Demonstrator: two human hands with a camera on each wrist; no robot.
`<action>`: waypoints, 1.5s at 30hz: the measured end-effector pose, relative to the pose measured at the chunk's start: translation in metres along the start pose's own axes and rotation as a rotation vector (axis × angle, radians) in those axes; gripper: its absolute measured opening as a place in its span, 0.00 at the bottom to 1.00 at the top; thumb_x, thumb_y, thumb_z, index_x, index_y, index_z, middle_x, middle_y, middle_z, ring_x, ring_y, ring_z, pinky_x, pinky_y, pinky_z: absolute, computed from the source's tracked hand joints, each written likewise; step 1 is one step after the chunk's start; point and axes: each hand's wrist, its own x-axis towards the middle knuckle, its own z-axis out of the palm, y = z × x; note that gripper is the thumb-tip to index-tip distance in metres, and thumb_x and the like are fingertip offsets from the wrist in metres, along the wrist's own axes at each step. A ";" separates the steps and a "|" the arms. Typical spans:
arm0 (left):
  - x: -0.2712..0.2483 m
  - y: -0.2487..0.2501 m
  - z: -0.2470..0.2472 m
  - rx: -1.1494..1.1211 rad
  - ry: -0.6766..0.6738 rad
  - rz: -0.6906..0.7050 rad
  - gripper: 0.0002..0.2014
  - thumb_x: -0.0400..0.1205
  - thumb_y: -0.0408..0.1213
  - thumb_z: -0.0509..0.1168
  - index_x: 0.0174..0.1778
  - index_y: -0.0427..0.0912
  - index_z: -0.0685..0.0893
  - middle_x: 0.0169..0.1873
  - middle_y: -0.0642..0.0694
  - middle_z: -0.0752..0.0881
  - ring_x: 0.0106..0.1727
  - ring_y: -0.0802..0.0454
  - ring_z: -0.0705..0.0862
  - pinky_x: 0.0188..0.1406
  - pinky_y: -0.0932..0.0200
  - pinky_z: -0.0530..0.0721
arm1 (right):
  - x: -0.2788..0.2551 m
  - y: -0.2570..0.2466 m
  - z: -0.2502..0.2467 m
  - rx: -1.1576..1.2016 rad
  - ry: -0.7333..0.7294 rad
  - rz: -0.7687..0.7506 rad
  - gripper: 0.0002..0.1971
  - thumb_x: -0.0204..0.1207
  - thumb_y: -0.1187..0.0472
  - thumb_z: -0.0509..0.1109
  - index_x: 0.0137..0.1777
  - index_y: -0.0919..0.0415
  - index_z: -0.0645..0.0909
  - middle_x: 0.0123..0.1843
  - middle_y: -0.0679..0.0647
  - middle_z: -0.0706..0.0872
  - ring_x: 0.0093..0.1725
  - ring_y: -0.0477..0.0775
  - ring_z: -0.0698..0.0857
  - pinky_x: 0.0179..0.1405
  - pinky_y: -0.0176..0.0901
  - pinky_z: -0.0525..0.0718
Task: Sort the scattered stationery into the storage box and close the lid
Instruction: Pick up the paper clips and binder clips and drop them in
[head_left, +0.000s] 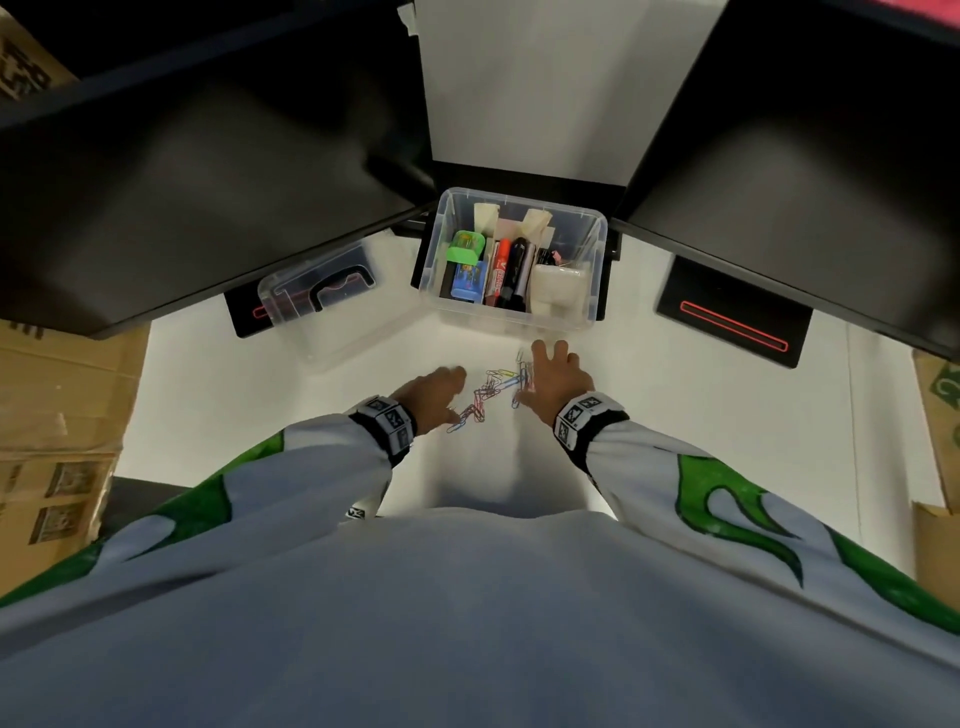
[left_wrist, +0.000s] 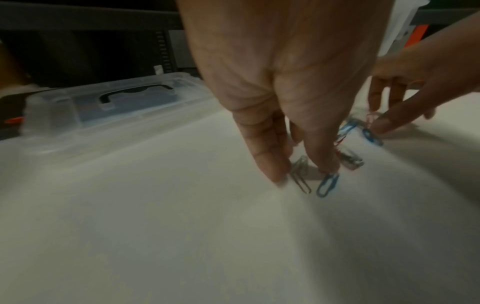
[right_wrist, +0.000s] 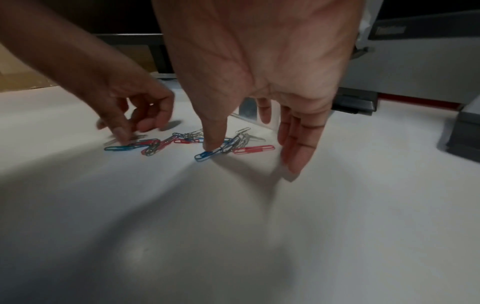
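Two black monitors (head_left: 182, 182) over white desk (head_left: 675, 441).

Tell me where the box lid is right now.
In the head view, the clear plastic lid with a black handle lies flat on the white table, left of the open clear storage box.

Left hand (left_wrist: 283, 86) fingertips press paper clips (left_wrist: 327, 185) on the table (left_wrist: 182, 236), right of the lid (left_wrist: 109, 107).

The storage box (head_left: 514, 260) is left open-topped; bare surface (head_left: 675, 415) lies right of it, its lid (head_left: 317, 296) lies left, monitors (head_left: 208, 156) overhang behind.
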 end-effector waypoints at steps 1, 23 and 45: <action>0.004 0.006 0.000 0.023 0.013 0.008 0.29 0.76 0.42 0.76 0.66 0.39 0.70 0.60 0.39 0.76 0.53 0.36 0.84 0.51 0.47 0.82 | 0.000 0.000 0.001 -0.015 -0.021 -0.014 0.43 0.72 0.45 0.75 0.79 0.56 0.56 0.74 0.63 0.63 0.67 0.66 0.72 0.54 0.57 0.80; 0.020 0.015 -0.014 -0.283 0.005 0.110 0.05 0.78 0.27 0.69 0.41 0.38 0.79 0.33 0.47 0.82 0.37 0.42 0.86 0.37 0.50 0.87 | -0.005 0.015 -0.015 0.306 -0.066 -0.224 0.05 0.79 0.66 0.67 0.51 0.68 0.80 0.47 0.59 0.81 0.45 0.60 0.82 0.43 0.46 0.77; 0.040 0.133 -0.132 -0.512 0.352 0.325 0.07 0.80 0.30 0.70 0.50 0.35 0.81 0.39 0.41 0.87 0.34 0.55 0.86 0.34 0.63 0.87 | -0.007 0.030 -0.138 0.735 0.521 -0.059 0.04 0.75 0.61 0.75 0.45 0.58 0.82 0.38 0.49 0.85 0.38 0.48 0.84 0.42 0.44 0.86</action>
